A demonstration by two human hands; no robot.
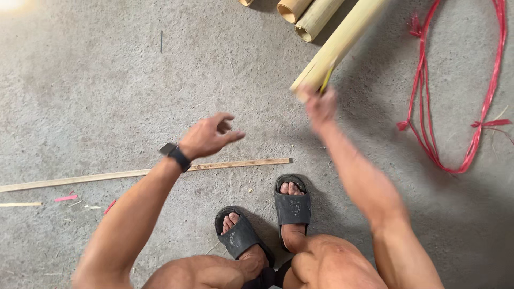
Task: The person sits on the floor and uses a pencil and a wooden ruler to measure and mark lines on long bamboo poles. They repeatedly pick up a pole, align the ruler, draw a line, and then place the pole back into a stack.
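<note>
Grey concrete floor (96,75) fills the view, with a wide bare stretch at its upper left. At the top edge lie several pale green-yellow split bamboo poles (313,18), and the longest bamboo pole (342,43) slants down from the top edge towards the middle. Near the right edge a loop of red plastic twine (428,134) sprawls, well apart from the poles. A long thin wooden strip (134,174) lies across the floor from the left edge to just in front of two feet in black rubber sandals (292,206).

The right hand (320,104), blurred, is at the longest pole's near end, closed about a thin yellow-green sliver there; whether it touches the pole itself I cannot tell. The left hand (208,136), with a black wristwatch (175,156), hovers above the floor, fingers loosely half open, holding nothing, left of the pole's end.
</note>
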